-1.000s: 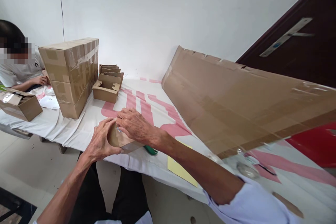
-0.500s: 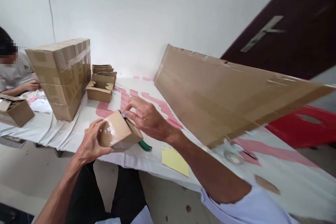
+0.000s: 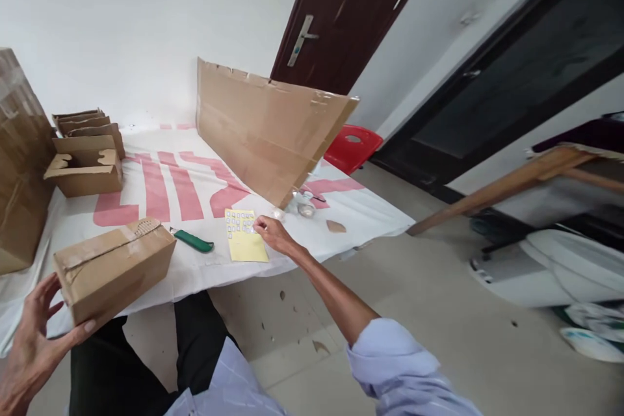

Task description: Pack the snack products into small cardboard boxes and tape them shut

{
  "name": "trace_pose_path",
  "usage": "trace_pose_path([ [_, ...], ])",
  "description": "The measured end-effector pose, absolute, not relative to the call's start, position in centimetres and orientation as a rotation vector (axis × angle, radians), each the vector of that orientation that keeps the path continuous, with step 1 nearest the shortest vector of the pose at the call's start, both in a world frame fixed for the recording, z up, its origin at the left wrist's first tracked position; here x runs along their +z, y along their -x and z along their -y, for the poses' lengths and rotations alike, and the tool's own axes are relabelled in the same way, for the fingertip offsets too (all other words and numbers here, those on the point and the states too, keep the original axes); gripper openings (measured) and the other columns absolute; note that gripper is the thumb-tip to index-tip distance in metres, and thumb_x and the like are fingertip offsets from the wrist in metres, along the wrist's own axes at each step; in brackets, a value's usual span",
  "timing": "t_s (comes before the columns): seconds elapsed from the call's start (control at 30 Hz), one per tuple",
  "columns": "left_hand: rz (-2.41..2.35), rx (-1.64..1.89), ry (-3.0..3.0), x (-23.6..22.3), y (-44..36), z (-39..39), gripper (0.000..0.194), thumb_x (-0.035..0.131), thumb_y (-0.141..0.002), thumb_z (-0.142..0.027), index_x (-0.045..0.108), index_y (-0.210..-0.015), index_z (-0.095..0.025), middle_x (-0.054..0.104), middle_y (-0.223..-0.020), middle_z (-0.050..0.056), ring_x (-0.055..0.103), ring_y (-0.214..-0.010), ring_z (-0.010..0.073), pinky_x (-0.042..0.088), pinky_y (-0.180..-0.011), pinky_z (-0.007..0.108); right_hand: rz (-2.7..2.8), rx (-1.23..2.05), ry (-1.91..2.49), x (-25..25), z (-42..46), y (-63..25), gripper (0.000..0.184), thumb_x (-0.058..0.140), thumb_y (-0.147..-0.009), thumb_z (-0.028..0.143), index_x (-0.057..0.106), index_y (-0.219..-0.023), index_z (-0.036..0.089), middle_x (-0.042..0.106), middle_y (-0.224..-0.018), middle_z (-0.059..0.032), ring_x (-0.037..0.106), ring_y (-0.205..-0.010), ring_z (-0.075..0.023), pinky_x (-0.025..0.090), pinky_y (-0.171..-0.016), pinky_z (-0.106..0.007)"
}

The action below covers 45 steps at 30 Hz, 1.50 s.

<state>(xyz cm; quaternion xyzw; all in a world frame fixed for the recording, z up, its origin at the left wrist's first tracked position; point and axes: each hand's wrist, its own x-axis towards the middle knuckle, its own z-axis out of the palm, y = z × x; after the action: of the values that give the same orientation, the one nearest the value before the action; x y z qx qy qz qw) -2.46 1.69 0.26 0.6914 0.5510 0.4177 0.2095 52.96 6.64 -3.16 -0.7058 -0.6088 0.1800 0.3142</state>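
A taped brown cardboard box (image 3: 117, 273) sits near the table's front edge, its top seam running lengthwise. My left hand (image 3: 41, 331) grips its left end, thumb along the lower front and fingers behind. A yellow sheet (image 3: 247, 249) with rows of small whitish stickers (image 3: 238, 221) lies flat to the right. At the sheet's upper right edge, my right hand (image 3: 273, 234) is closed in a pinch over the stickers; what lies between its fingertips is too small to make out. Between box and sheet lies a green utility knife (image 3: 194, 240).
Open boxes (image 3: 88, 166) and stacked taped boxes (image 3: 19, 169) stand at left. A large cardboard sheet (image 3: 263, 130) leans upright behind the yellow sheet. Near it are a clear tape roll (image 3: 306, 209) and a cardboard scrap (image 3: 336, 226). A red chair (image 3: 353, 148) stands beyond the table.
My right hand has left the box and moved right to the yellow sheet. The box now rests lower on the table, still in my left hand. The view has swung right.
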Motion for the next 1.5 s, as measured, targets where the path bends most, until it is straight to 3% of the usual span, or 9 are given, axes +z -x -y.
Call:
trace_pose_path([
  [0.1, -1.466, 1.205, -1.622, 0.4, 1.8, -1.6, 0.100, 0.099, -0.059, -0.049, 0.046, -0.143, -0.043, 0.049, -0.165, 0.007, 0.042, -0.155, 0.0474, 0.048, -0.118, 0.068, 1.597, 0.501, 1.914, -5.6, -6.4, -52.9, 0.010, 0.053, -0.083, 0.018, 0.058, -0.074, 0.021, 0.069, -0.078, -0.0036, 0.061, -0.076, -0.0183, 0.043, -0.072, -0.028],
  [0.2, -1.474, 1.258, -1.525, 0.8, 1.3, -1.5, 0.104, 0.103, -0.046, -0.052, 0.050, -0.134, -0.043, 0.053, -0.160, 0.005, 0.038, -0.156, 0.0484, 0.039, -0.124, 0.069, 1.589, 0.494, 1.961, -7.1, -6.9, -52.7, 0.010, 0.054, -0.085, 0.018, 0.060, -0.077, 0.021, 0.070, -0.080, -0.0035, 0.060, -0.077, -0.0182, 0.040, -0.071, -0.027],
  [0.37, -1.468, 1.209, -1.543, 0.0, 2.4, -1.8, 0.099, 0.103, -0.049, -0.044, 0.049, -0.132, -0.049, 0.057, -0.154, -0.005, 0.044, -0.154, 0.0417, 0.053, -0.116, 0.062, 1.610, 0.464, 1.975, -7.9, -7.8, -52.4, 0.012, 0.054, -0.089, 0.017, 0.062, -0.081, 0.020, 0.072, -0.086, -0.0053, 0.059, -0.081, -0.0186, 0.039, -0.074, -0.028],
  [0.63, -1.520, 1.237, -1.460, -0.1, 3.2, -2.2, 0.093, 0.104, -0.044, -0.040, 0.055, -0.123, -0.048, 0.067, -0.139, -0.008, 0.054, -0.146, 0.0394, 0.061, -0.109, 0.058, 1.647, 0.471, 1.952, -8.3, -8.6, -51.5, 0.012, 0.056, -0.090, 0.017, 0.066, -0.084, 0.020, 0.074, -0.091, -0.0057, 0.061, -0.083, -0.0191, 0.038, -0.074, -0.028],
  [0.93, -1.488, 1.306, -1.439, 1.0, 1.7, -1.8, 0.091, 0.105, -0.043, -0.050, 0.059, -0.122, -0.049, 0.069, -0.133, -0.010, 0.054, -0.146, 0.0414, 0.043, -0.125, 0.070, 1.634, 0.470, 1.995, -8.3, -8.8, -52.2, 0.016, 0.053, -0.090, 0.016, 0.067, -0.085, 0.020, 0.075, -0.091, -0.0049, 0.062, -0.083, -0.0182, 0.039, -0.073, -0.027],
  [1.03, -1.471, 1.308, -1.474, 1.0, 1.8, -1.9, 0.088, 0.104, -0.047, -0.053, 0.059, -0.123, -0.053, 0.069, -0.132, -0.013, 0.055, -0.145, 0.0386, 0.045, -0.124, 0.069, 1.647, 0.474, 2.013, -8.3, -8.9, -51.9, 0.016, 0.053, -0.092, 0.017, 0.066, -0.084, 0.020, 0.075, -0.090, -0.0044, 0.062, -0.082, -0.0176, 0.039, -0.073, -0.027],
  [1.17, -1.463, 1.339, -1.457, 1.2, 2.1, -2.4, 0.090, 0.107, -0.037, -0.043, 0.061, -0.115, -0.046, 0.071, -0.121, -0.010, 0.061, -0.135, 0.0390, 0.048, -0.121, 0.067, 1.668, 0.459, 2.054, -8.2, -9.1, -51.1, 0.016, 0.054, -0.095, 0.019, 0.066, -0.085, 0.020, 0.076, -0.093, -0.0051, 0.062, -0.084, -0.0178, 0.036, -0.072, -0.027],
  [1.27, -1.444, 1.288, -1.456, 1.3, 2.4, -2.7, 0.088, 0.106, -0.039, -0.035, 0.059, -0.112, -0.044, 0.069, -0.120, -0.009, 0.063, -0.130, 0.0360, 0.047, -0.121, 0.065, 1.685, 0.433, 2.096, -7.9, -9.0, -50.7, 0.016, 0.054, -0.095, 0.017, 0.066, -0.086, 0.020, 0.076, -0.096, -0.0058, 0.060, -0.086, -0.0181, 0.033, -0.071, -0.028],
  [1.5, -1.400, 1.385, -1.433, -0.1, 3.2, -3.5, 0.094, 0.106, -0.029, -0.039, 0.058, -0.110, -0.037, 0.066, -0.116, -0.002, 0.063, -0.119, 0.0338, 0.044, -0.122, 0.059, 1.698, 0.374, 2.217, -7.1, -8.6, -50.3, 0.013, 0.055, -0.097, 0.021, 0.069, -0.100, 0.022, 0.076, -0.100, -0.0024, 0.061, -0.088, -0.0172, 0.033, -0.072, -0.027],
])
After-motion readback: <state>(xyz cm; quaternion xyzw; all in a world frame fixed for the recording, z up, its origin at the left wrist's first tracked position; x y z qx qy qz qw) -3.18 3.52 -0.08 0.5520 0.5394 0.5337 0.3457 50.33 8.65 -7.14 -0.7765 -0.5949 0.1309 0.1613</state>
